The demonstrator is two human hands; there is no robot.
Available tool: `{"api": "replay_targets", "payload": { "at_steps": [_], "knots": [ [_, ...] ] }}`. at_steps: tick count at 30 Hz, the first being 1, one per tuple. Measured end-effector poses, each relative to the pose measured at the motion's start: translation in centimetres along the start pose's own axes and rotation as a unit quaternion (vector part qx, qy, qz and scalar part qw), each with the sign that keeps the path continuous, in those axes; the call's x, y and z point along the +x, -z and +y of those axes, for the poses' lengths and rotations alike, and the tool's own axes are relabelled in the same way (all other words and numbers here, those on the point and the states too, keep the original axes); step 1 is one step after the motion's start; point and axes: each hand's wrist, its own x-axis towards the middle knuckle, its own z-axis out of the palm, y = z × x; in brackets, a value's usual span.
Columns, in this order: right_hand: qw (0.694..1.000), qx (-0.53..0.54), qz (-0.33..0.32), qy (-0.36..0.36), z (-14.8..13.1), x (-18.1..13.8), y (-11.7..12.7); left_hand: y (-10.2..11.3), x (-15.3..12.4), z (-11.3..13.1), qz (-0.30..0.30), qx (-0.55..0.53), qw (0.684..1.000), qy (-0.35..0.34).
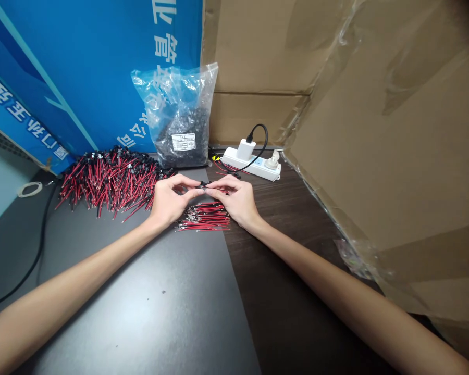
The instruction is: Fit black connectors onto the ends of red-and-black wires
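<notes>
My left hand (171, 199) and my right hand (239, 201) meet fingertip to fingertip above the table. Between thumb and finger, the left one pinches a small black plastic connector (202, 184). A red wire end shows at the pinched fingers of my right hand, which grip the wires at the connector's side; how far they sit in it is hidden. Just below both hands lies a flat row of loose red and black wires (207, 217) with bare metal terminals toward the left. To the left is a big heap of red and black wires with black connectors (109, 179).
A clear plastic bag of black parts (183, 130) stands behind the hands. Right of it is a white power strip (254, 164) with a charger and black cable. Cardboard (394, 156) walls the right side, a blue printed panel (101, 62) the back left. A black cord (42, 234) runs along the left.
</notes>
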Motion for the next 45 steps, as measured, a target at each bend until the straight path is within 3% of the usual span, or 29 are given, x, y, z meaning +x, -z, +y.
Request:
{"api": "replay_targets", "payload": {
  "at_steps": [19,45],
  "knots": [
    [0.998,0.036,-0.054,0.002,-0.11,-0.25,-0.46,-0.13,-0.4,-0.62,-0.012,-0.056,0.998,0.019],
    [0.997,0.059,-0.049,-0.016,0.04,-0.26,-0.64,-0.07,-0.31,-0.54,-0.021,-0.017,1.0,0.012]
  ]
}}
